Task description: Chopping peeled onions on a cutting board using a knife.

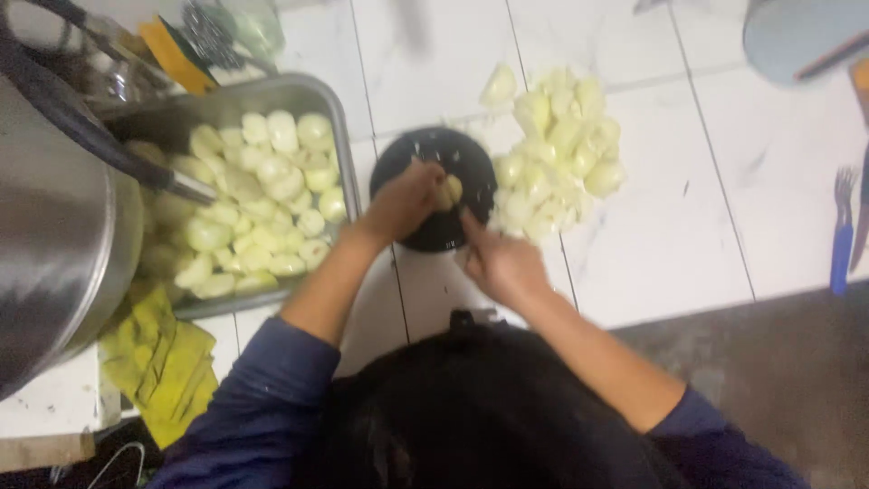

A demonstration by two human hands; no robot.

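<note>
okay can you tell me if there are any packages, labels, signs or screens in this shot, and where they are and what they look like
None can be made out: no package, label, sign or screen.
What is there: the left hand holds a pale peeled piece over a round black board, the right hand beside it.
A metal tray of peeled pieces stands to the left, a loose pile to the right.

No packages, labels, signs or screens can be made out anywhere in this view. The things on the white tiled tabletop show no wrapping or printing. At about eleven o'clock, near the top edge, a small flat yellow-orange object lies among blurred items, but it is too blurred to tell whether it is a package.
</note>
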